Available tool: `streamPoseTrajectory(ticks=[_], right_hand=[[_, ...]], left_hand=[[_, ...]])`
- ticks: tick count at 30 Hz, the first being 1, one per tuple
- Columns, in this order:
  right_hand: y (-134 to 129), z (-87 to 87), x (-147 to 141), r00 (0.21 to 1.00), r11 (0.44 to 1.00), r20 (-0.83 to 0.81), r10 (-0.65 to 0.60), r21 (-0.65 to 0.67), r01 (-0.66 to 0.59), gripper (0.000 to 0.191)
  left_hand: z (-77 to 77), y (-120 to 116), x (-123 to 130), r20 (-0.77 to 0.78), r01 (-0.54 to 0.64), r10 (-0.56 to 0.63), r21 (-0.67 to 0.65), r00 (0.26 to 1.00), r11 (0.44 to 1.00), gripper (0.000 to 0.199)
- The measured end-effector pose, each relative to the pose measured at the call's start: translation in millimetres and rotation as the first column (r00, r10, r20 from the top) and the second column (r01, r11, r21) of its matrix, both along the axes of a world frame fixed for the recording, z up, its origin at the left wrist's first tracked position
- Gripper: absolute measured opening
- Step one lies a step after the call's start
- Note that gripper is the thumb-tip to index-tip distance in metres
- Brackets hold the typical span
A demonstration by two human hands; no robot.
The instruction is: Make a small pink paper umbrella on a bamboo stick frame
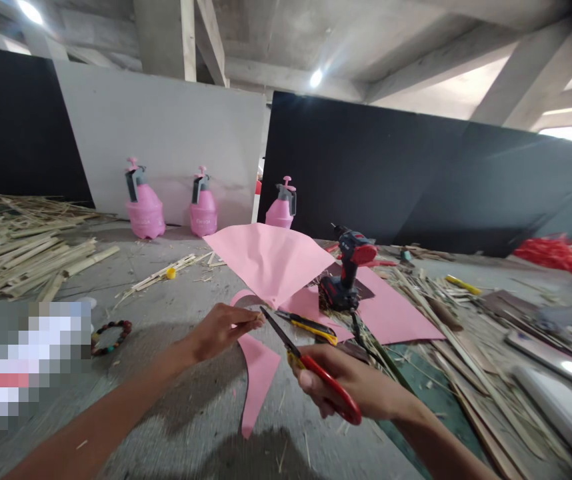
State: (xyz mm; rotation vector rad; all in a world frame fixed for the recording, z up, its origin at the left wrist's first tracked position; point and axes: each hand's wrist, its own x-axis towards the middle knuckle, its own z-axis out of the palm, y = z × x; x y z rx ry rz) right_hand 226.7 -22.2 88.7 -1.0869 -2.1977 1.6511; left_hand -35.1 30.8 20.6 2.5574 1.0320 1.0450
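At the far left, a pile of bamboo strips (41,260) reaches back to the foot of the upright panels, its loose ends fraying onto the grey surface (161,303). Nearer, a beaded bracelet (127,327) lies flat, well apart from the left hand. Two pink spray bottles (146,212) stand before the white panel (166,133), with room between them, and a yellow cap (171,273) sits on thin strips in front. From there to the left wrist the ground is mostly open.

The left hand (222,330) has its fingers pressed together at the tips; whether they pinch anything cannot be told. Just beyond them is the narrow lower point of a pink fan-shaped sheet (269,260), whose curved top edge spreads wide and overlaps the view of a third bottle (279,213). A curved pink offcut (260,373) passes below, its pointed end toward the viewer, with bare surface around that end.

The right hand's (339,373) fingers are curled around red-handled scissors (311,366), the blade tip close to the left fingertips. Directly behind, space is tight: a utility knife (313,327), then a cordless drill (349,267) upright among flat pink pieces (401,317). Rightward, strips and scraps crowd a green mat (426,380).
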Motion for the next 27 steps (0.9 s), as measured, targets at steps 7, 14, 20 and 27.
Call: streamPoseTrajectory(ticks=[7, 14, 20, 27], right_hand=[[-6, -2.3, 4, 0.975, 0.965, -0.061, 0.215, 0.167, -0.202, 0.057], [7, -54.5, -2, 0.788, 0.972, -0.597, -0.15, 0.056, 0.227, 0.063], [21, -58.2, -12, 0.578, 0.678, -0.62, -0.531, 0.099, 0.729, 0.05], [27, -70.6, -9, 0.519, 0.421, -0.647, -0.559, 0.318, 0.85, 0.033]], left_hand=[[-0.3, -1, -2, 0.095, 0.05, -0.055, 0.048, 0.994, 0.998, 0.026], [-4.3, 2, -4, 0.084, 0.052, -0.062, 0.118, 0.995, 0.992, 0.023], [-6.8, 4, -6, 0.021, 0.025, -0.029, 0.167, 0.999, 0.986, 0.025], [-9.7, 2, -5, -0.101, 0.027, -0.011, 0.162, 0.995, 0.986, 0.026]])
